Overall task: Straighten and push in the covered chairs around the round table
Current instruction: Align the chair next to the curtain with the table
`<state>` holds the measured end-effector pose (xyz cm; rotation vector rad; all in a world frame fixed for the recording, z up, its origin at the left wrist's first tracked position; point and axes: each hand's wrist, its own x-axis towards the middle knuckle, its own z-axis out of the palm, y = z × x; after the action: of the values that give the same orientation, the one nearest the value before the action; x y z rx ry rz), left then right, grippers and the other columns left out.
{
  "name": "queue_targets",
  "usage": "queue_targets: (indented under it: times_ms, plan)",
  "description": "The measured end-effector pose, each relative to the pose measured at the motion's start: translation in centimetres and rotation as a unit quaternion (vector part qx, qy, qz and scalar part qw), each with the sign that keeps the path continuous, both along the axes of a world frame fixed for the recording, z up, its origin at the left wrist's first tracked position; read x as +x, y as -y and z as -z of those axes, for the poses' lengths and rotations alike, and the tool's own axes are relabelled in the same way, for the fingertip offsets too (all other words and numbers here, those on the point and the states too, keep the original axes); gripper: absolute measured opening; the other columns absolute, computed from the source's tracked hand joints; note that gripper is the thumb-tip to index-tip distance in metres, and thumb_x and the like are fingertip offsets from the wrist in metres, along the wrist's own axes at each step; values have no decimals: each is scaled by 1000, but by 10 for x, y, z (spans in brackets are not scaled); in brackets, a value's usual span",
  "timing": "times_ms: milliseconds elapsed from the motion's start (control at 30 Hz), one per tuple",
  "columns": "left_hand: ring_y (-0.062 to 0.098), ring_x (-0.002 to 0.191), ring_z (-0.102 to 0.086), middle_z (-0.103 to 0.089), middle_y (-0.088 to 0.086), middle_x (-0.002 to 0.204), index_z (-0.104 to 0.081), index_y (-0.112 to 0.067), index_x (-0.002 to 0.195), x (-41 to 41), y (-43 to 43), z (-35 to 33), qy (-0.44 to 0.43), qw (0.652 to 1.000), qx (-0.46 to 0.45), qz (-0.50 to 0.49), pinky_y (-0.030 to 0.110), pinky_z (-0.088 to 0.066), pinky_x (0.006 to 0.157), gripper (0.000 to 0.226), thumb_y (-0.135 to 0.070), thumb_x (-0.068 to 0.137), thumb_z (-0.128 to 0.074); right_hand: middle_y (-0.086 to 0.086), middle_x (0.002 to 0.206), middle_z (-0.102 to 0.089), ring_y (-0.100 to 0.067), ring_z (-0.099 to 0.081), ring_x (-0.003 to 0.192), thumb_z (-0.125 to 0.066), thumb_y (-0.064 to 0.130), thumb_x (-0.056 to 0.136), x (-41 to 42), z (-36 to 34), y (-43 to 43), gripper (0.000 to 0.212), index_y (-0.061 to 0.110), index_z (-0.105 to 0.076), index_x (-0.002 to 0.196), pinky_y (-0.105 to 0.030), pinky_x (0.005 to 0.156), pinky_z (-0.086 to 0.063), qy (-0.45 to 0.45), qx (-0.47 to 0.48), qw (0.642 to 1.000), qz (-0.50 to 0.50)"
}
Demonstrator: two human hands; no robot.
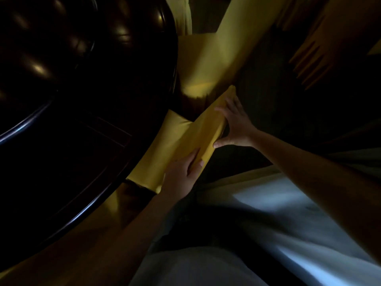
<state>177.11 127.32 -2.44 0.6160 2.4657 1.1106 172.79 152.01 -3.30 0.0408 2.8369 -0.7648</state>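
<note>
A chair in a yellow cover (181, 141) stands right below me, its seat tucked against the rim of the dark round wooden table (86, 124). My left hand (183, 170) grips the near end of the chair's back top edge. My right hand (235, 124) holds the far end of the same edge, fingers over the top and thumb on the back side. A second yellow-covered chair (208, 60) stands beyond it at the table's rim.
More covered chairs with pleated skirts stand at the upper right (321, 48) and top centre (183, 15). The room is dim. Pale floor (288, 223) lies at the lower right, behind the chair I hold.
</note>
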Motion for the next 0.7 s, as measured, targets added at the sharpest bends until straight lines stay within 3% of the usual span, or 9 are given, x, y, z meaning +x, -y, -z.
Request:
queue_targets:
  times_ms: [200,400,533,633,700]
  plan:
    - [12,108,-57,-59,1,128,-40,-29,139,-1,4,3,41,999,19,14,23,-42,82,54,-52,91,-40,6,158,10,-21,15,143,-76,67,51,9,-2,2,116,35,-14,144,-63,111,-7,-1,5,1000,20]
    - [18,114,-53,-52,2,135,-31,-30,143,-7,-1,4,35,998,-25,54,30,-43,89,51,-46,96,-38,6,159,3,-18,-1,145,-70,74,54,42,1,11,127,40,13,144,-57,111,-5,-26,-39,988,144]
    - [25,125,-45,-39,7,147,-17,-28,148,-12,-13,1,59,993,-60,77,45,-39,102,56,-44,97,-34,8,159,4,-13,6,144,-49,77,72,66,9,13,103,40,14,144,-52,112,-3,-30,-16,977,209]
    - [21,137,-30,-22,3,155,-8,-26,149,-20,-34,-6,63,993,-57,87,39,-29,112,58,-41,98,-32,5,159,1,-15,4,145,-35,65,87,77,14,3,80,34,8,147,-55,112,-5,-46,-4,960,277]
    - [21,139,-27,-18,3,157,-5,-24,149,-31,-55,-11,42,994,-61,85,34,-25,110,60,-40,98,-33,4,159,1,-15,4,145,-32,59,91,80,12,-8,73,31,6,148,-54,113,-5,-52,4,946,320]
